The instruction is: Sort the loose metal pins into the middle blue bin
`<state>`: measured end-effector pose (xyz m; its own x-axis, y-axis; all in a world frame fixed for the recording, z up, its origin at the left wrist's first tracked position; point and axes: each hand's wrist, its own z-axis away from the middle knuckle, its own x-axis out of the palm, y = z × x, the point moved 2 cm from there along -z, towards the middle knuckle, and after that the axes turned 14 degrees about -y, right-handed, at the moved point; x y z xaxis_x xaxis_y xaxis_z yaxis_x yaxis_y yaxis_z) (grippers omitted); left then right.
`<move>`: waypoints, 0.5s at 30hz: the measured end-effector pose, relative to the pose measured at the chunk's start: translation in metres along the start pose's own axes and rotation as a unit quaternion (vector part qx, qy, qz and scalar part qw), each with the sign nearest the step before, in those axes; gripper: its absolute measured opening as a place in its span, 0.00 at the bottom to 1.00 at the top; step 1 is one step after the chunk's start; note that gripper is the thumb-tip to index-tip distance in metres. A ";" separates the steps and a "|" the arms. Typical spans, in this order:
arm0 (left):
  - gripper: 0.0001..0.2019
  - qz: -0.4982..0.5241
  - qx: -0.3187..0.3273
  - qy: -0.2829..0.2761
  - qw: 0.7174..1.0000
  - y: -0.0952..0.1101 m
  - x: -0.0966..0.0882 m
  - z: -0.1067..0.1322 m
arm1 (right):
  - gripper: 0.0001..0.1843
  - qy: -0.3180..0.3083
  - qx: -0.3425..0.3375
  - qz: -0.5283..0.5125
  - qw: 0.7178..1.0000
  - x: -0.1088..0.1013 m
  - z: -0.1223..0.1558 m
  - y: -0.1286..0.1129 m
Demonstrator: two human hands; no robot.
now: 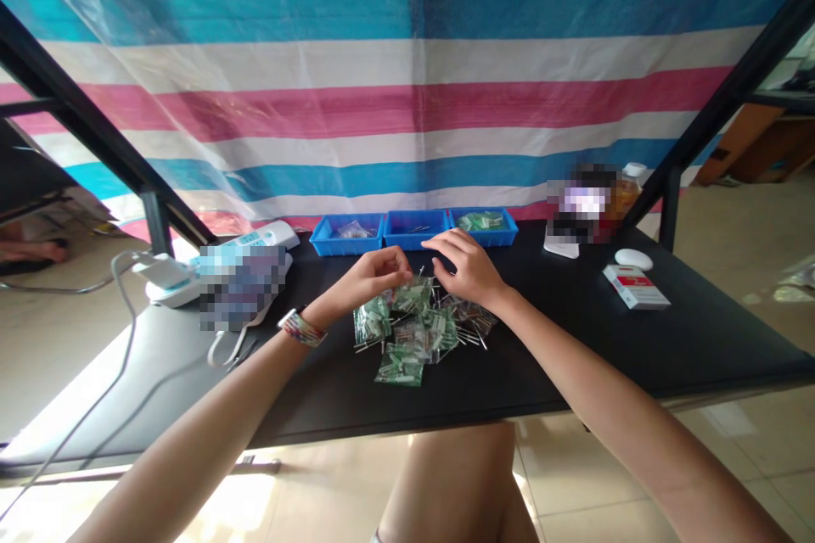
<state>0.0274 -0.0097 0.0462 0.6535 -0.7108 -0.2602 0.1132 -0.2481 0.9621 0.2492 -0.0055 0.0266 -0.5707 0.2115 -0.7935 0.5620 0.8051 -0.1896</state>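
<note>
A heap of small clear and green plastic packets (401, 365) lies on the black table (509, 373), mixed with thin silvery rods (472, 335). Over the heap's far left edge is my left hand (380, 271), fingers curled and pinched together; anything between the fingertips is hidden or too small to name. My right hand (468, 265) hovers at the far right of the heap, fingers spread and nothing visible in them. Just beyond both hands stand three blue bins: the left bin (347, 248) holds a clear packet, the middle bin (398, 239) a few thin rods, the right bin (503, 236) green packets.
On the left are a white power strip (280, 233) and a grey cable (131, 331). To the right sit a red-and-white box (637, 287), a white mouse-like object (633, 259) and a bottle (627, 191). A striped sheet (382, 110) hangs behind, between black frame bars (719, 93).
</note>
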 end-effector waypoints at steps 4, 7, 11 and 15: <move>0.19 0.091 0.009 0.113 0.989 -0.008 -0.006 -0.003 | 0.34 -0.016 -0.047 0.003 0.999 -0.003 0.000 -0.014; 0.21 0.159 0.017 0.132 0.978 -0.013 -0.009 -0.005 | 0.29 -0.022 -0.068 -0.011 0.997 -0.002 -0.001 -0.021; 0.20 0.169 0.013 0.109 0.979 -0.016 -0.009 -0.004 | 0.13 -0.003 0.003 -0.145 0.989 0.005 -0.005 -0.023; 0.15 -0.031 0.076 0.140 0.987 -0.012 -0.008 0.001 | 0.17 0.037 0.180 -0.406 0.895 0.015 -0.008 -0.012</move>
<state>0.0195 -0.0019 0.0366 0.8321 -0.4871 -0.2652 0.0599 -0.3964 0.9161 0.2291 -0.0072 0.0221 -0.9090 -0.3163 -0.2714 0.0922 0.4825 -0.8710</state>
